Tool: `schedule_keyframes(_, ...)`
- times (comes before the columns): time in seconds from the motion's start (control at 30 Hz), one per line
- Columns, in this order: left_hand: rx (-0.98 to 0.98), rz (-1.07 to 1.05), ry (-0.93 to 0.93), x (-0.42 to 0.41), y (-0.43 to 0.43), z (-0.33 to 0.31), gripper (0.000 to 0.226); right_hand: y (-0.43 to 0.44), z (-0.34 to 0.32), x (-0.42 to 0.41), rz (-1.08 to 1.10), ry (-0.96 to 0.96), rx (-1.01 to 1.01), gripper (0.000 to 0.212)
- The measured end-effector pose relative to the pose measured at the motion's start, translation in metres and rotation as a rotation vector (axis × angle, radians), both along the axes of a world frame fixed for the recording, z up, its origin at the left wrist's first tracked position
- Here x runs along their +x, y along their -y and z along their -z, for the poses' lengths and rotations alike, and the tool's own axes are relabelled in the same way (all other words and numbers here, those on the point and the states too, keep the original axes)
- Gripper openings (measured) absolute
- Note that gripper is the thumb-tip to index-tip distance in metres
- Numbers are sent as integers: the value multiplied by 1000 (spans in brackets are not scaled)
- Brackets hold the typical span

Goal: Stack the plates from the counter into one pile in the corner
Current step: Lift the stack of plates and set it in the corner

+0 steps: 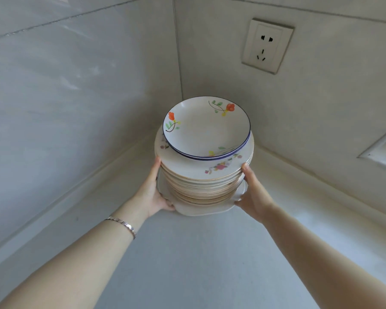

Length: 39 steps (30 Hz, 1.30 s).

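A tall pile of plates (201, 186) stands near the corner of the grey counter (187, 253). Several cream plates with tan rims sit on a wider squarish white plate (201, 211) at the bottom. On top lie blue-rimmed deep plates (206, 128) with orange flowers. My left hand (153, 192) holds the pile's left side, thumb up along the edges and fingers curled under the bottom plate. My right hand (253, 192) holds the right side the same way. Whether the pile rests on the counter or is lifted, I cannot tell.
Two tiled walls meet just behind the pile (178, 63). A white wall socket (267, 45) sits on the right wall above it. A recessed frame (383, 150) shows at the far right. A silver bracelet (123, 224) is on my left wrist.
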<state>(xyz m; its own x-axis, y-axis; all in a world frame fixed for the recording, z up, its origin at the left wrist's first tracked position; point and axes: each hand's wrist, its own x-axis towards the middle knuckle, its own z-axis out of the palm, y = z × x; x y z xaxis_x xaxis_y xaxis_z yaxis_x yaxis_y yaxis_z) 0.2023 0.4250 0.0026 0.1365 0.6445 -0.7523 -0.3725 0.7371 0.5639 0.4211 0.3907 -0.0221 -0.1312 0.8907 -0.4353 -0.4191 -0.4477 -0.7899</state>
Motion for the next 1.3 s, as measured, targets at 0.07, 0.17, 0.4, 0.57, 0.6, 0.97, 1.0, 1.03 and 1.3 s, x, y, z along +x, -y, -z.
schedule_keyframes(0.07, 3, -2, -1, 0, -15, 2, 85, -16, -3, 0, 9, 19, -9, 33)
schedule_keyframes(0.17, 0, -27, 4, -1, -31, 7, 97, -31, -8, -1, 29, 21, -27, 31)
schedule_keyframes(0.4, 25, -44, -2, 9, -43, 12, 93, -47, 5, 3, 289, -60, -214, 53)
schedule_keyframes(0.57, -84, -129, -222, 1, -47, 44, 47, -35, 49, -6, 335, 191, -431, 34)
schedule_keyframes(0.6, -97, -106, -268, 0, -48, 50, 41, -30, 55, -11, 281, 194, -453, 30)
schedule_keyframes(0.97, -56, -43, -416, 13, -46, 80, 5, -47, 61, -9, 243, 259, -462, 18)
schedule_keyframes(1.0, -62, -45, -407, 15, -44, 82, 7, -48, 61, -6, 241, 277, -453, 20)
schedule_keyframes(1.03, -71, -46, -399, 18, -41, 83, 12, -50, 61, -1, 241, 296, -437, 21)
schedule_keyframes(1.3, -51, -171, -292, 46, -21, 89, 24, -75, 61, 24, 232, 429, -375, 25)
